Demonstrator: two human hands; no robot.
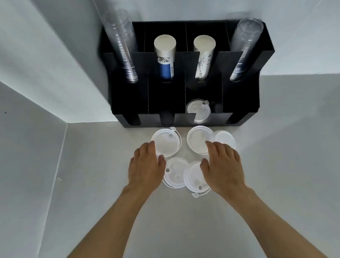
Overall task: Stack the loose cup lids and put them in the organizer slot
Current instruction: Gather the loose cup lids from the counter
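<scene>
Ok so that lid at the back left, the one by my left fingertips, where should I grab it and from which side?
Take the back-left lid by its rim, probably from the near-left edge, where your left hand already rests. It lies flat on the counter, apart from the other lids, so a thumb-and-finger pinch across the raised edge should lift it. Its tab points away, toward the organizer, so avoid that side.

White plastic lids [167, 142], matt black organizer [241, 94], clear plastic cups [123, 45]
</scene>
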